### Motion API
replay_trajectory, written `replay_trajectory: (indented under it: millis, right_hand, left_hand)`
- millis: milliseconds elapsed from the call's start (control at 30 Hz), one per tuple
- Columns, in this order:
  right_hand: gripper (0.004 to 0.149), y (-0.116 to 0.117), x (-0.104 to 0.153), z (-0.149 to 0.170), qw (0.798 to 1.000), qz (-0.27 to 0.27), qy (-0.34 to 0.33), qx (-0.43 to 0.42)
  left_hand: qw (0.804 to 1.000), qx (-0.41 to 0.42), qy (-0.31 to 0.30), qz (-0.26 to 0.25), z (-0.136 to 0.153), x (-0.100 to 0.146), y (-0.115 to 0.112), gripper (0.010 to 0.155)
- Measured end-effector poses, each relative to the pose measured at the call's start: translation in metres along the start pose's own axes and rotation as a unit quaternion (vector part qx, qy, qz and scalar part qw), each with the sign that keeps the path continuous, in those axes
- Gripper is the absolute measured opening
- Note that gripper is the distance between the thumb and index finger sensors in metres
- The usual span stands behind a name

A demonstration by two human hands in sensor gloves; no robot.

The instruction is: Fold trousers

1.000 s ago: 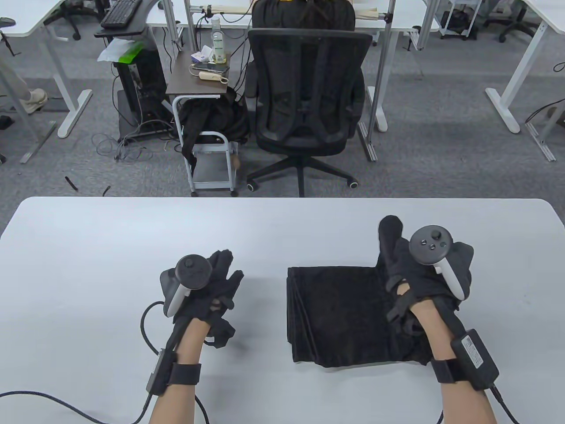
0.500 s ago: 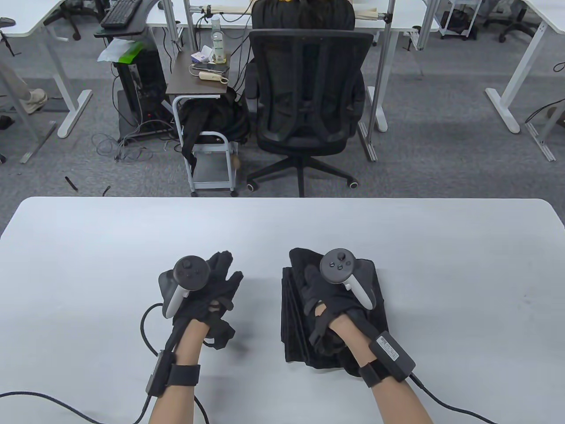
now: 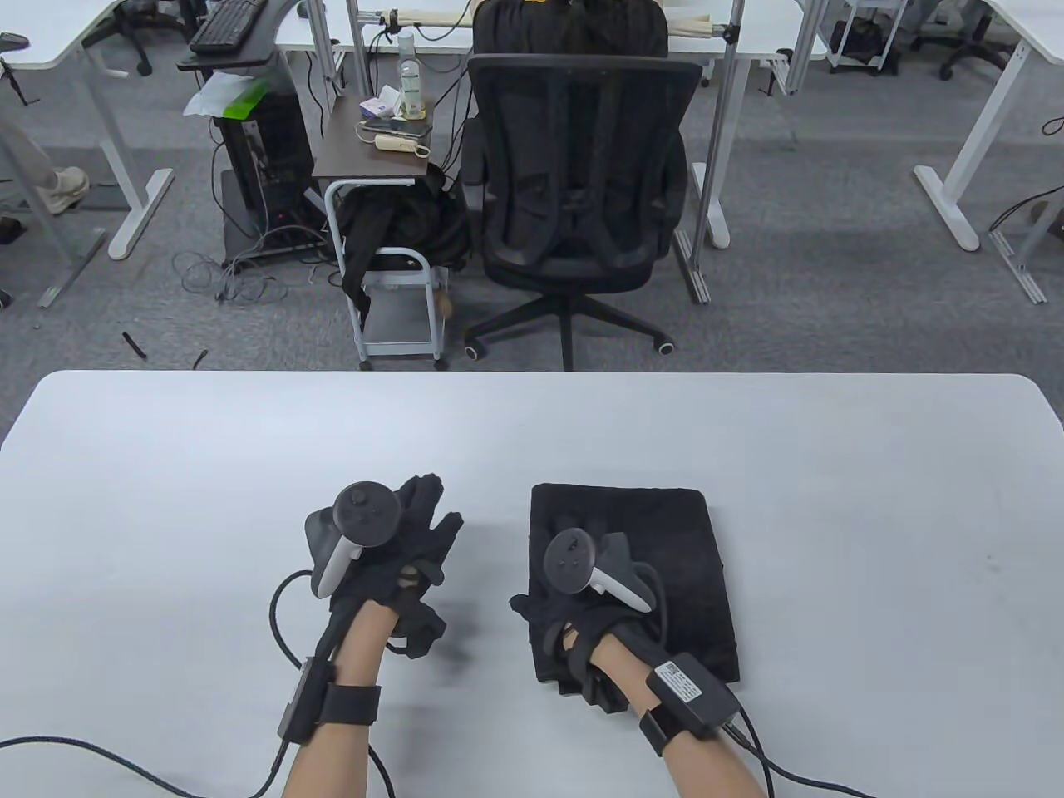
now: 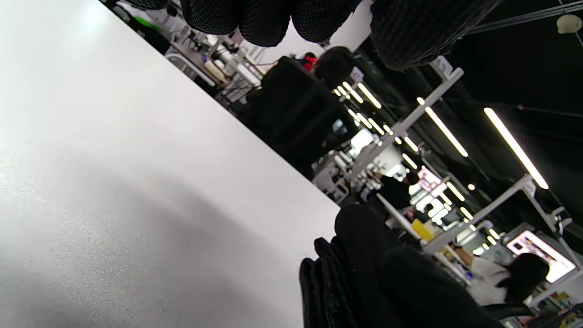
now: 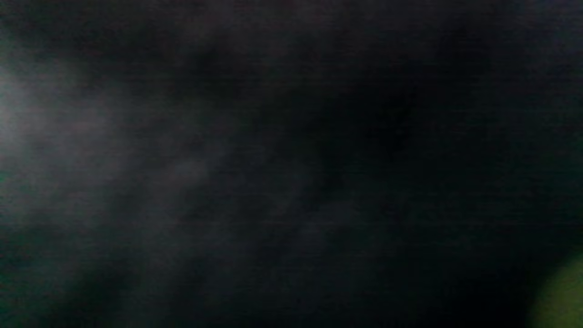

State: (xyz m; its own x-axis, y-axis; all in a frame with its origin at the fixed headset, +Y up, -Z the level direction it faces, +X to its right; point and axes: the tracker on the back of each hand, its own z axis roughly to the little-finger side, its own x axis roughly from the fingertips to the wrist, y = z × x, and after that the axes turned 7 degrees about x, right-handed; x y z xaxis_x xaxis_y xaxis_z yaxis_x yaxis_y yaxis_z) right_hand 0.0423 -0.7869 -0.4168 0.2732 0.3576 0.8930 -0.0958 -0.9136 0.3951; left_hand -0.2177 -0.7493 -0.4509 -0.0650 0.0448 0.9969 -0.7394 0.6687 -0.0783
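Observation:
The black trousers lie as a compact folded rectangle on the white table, right of centre near the front. My right hand rests palm down on the left part of the stack, fingers hard to make out against the cloth. The right wrist view is dark, filled by cloth. My left hand rests on the table just left of the trousers, fingers spread, holding nothing. In the left wrist view its fingertips hang at the top, and the layered trouser edge shows at the bottom.
A black office chair stands beyond the table's far edge, with a small side cart to its left. Glove cables trail over the table's front edge. The table's far edge runs across the middle of the table view.
My right hand carried the right part of the trousers over to the left, folding it onto the stack, and now lies flat on it. The left hand has barely moved.

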Motion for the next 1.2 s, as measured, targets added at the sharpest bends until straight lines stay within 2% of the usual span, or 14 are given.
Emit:
replay_trajectory:
  millis: [133, 333, 500, 600, 767, 800, 933, 1100, 1200]
  right_hand:
    - [0.088, 0.011, -0.01, 0.0, 0.999, -0.044, 0.019, 0.007]
    - [0.086, 0.013, -0.01, 0.005, 0.999, -0.045, 0.021, 0.006]
    - [0.085, 0.007, -0.006, 0.035, 0.999, -0.04, 0.034, 0.007]
    - [0.085, 0.001, 0.0, 0.07, 0.998, -0.025, 0.058, 0.01]
    - [0.083, -0.013, 0.017, 0.15, 0.991, -0.012, 0.134, -0.027]
    - [0.082, -0.014, 0.018, 0.156, 0.99, -0.012, 0.139, -0.029]
    - [0.08, -0.024, 0.037, 0.223, 0.972, -0.013, 0.232, -0.03]
    - [0.077, -0.031, 0.053, 0.268, 0.954, -0.004, 0.296, -0.055]
    - [0.076, -0.035, 0.059, 0.276, 0.946, -0.01, 0.321, -0.038]
  left_hand:
    - [1.0, 0.0, 0.003, 0.002, 0.002, 0.0, -0.001, 0.069]
    - [1.0, -0.002, 0.006, 0.005, 0.004, 0.0, -0.003, 0.07]
    - [1.0, -0.003, 0.011, 0.006, 0.006, 0.0, -0.003, 0.07]
    - [1.0, -0.003, 0.012, 0.005, 0.007, 0.001, -0.002, 0.07]
    - [1.0, -0.009, 0.018, 0.001, 0.008, 0.002, -0.001, 0.069]
    - [1.0, -0.008, 0.018, 0.002, 0.008, 0.002, -0.001, 0.07]
    - [1.0, -0.01, 0.023, 0.001, 0.01, 0.002, -0.001, 0.07]
    - [1.0, -0.011, 0.024, 0.0, 0.01, 0.001, 0.0, 0.07]
    - [1.0, -0.011, 0.026, 0.001, 0.01, 0.002, 0.0, 0.07]
